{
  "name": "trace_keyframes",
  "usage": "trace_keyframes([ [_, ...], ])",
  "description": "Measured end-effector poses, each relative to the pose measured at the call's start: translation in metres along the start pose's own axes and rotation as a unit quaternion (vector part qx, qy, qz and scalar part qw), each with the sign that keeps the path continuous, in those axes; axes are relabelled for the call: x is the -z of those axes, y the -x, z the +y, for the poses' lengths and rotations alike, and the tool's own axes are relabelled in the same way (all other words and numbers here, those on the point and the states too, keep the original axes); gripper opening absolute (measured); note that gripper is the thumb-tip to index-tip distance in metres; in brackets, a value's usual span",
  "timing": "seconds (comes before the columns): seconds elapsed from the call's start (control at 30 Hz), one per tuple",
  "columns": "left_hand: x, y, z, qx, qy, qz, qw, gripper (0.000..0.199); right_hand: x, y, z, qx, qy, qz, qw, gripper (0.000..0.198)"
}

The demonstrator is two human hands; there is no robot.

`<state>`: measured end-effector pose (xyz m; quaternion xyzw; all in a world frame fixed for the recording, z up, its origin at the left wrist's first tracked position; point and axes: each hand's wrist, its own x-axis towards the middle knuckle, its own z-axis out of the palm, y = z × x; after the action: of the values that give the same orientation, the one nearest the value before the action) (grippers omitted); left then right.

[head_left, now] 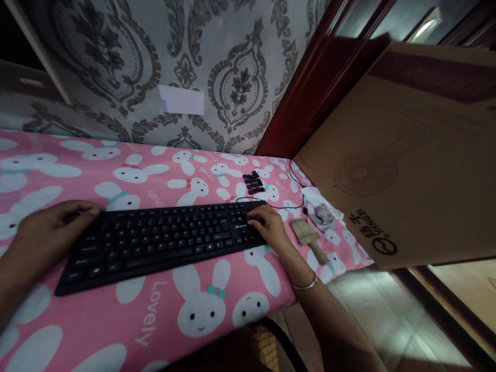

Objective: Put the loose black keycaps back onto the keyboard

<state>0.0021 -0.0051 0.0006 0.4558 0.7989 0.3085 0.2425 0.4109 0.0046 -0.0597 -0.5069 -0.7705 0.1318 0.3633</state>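
as it lies flat, the keyboard (163, 240) spans between both hands.

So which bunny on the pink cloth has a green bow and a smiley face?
The big bunny at the near edge of the pink cloth, just below the black keyboard. Its face and green bow show; the farther bunnies look much smaller.

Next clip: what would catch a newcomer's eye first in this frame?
Probably the bright pink cloth printed with white rabbits that covers the table, with a long black computer keyboard lying across its middle. The left hand rests on the keyboard's left end and the right hand on its right end. To the right, a large brown cardboard box leans over the table edge, with a small wooden-handled brush beside it.
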Motion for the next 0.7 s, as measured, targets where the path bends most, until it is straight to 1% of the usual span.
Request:
trace_keyframes([
  [0.17,0.000,-0.001,-0.002,-0.001,0.010,-0.006,1.000,0.053,-0.005,-0.007,0.002,0.014,0.035,-0.019,0.999,0.017],
  [0.3,-0.002,-0.004,-0.006,-0.008,0.014,-0.001,1.000,0.052,-0.005,-0.009,-0.003,0.035,0.097,-0.049,0.993,0.019],
  [0.43,-0.001,-0.003,-0.006,-0.011,0.027,-0.002,1.000,0.048,-0.004,-0.007,-0.008,0.061,0.164,-0.076,0.982,0.019],
  [0.53,-0.001,-0.002,-0.005,-0.013,0.020,0.001,1.000,0.047,-0.004,-0.003,-0.010,0.064,0.192,-0.078,0.976,0.021],
  [0.7,-0.001,-0.006,-0.008,-0.008,0.021,0.000,1.000,0.050,-0.006,0.000,-0.010,0.055,0.195,-0.061,0.977,0.021],
])
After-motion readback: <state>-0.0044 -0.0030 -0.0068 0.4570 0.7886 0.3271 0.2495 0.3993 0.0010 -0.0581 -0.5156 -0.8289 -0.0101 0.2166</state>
